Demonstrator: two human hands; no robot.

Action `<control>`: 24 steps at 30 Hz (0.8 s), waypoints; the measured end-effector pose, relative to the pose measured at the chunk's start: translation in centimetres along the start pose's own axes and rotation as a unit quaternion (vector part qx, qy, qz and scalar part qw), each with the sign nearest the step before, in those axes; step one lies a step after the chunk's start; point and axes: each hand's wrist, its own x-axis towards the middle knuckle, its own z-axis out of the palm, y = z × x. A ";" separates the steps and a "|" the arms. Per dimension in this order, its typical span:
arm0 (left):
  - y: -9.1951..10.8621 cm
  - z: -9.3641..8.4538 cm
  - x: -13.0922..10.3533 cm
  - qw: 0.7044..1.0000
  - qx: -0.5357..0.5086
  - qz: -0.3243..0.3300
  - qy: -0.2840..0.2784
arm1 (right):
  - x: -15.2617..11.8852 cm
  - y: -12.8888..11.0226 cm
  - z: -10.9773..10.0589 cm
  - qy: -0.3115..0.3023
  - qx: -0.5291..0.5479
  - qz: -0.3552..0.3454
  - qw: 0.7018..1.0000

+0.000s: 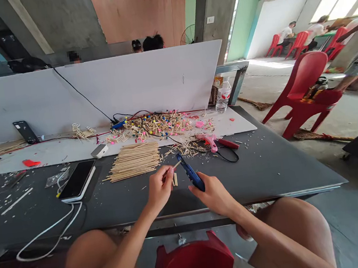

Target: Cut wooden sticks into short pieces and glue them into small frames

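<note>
My left hand [161, 187] pinches a short wooden stick [177, 165] whose far end reaches to the jaws of the blue pliers [190, 173]. Wrapped round the handles of those pliers is my right hand [216, 193]. Whether the jaws touch the stick is too small to tell. A few cut stick pieces [175, 179] lie on the dark table just beside my left hand. Behind it, a row of long wooden sticks [133, 161] is laid side by side. Short offcuts [186, 149] are scattered beyond the pliers.
A heap of small sticks with coloured tips [161, 125] lies along the white board [110, 90]. Right of the offcuts is a pink glue gun [211, 143]; a red-handled tool [228, 143] adjoins it. A phone [78, 180] with a white cable rests at left. A water bottle [223, 95] stands behind.
</note>
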 end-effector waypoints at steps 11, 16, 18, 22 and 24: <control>-0.8 0.2 -0.1 0.997 0.054 0.058 -0.006 | -0.8 -0.4 0.8 -0.023 -0.014 -0.028 0.999; -0.7 0.2 0.1 0.994 0.088 0.068 -0.008 | -0.8 -0.7 1.1 -0.024 -0.032 -0.015 0.999; -0.7 0.1 0.1 0.992 0.102 0.074 -0.008 | -0.8 -0.7 1.2 -0.025 -0.029 -0.016 0.999; -0.8 0.1 0.1 0.990 0.122 0.077 -0.001 | -1.0 -1.0 1.2 -0.031 -0.018 -0.018 0.999; -0.8 0.0 0.0 0.988 0.130 0.078 -0.003 | -1.1 -1.1 1.2 -0.031 -0.020 -0.018 0.999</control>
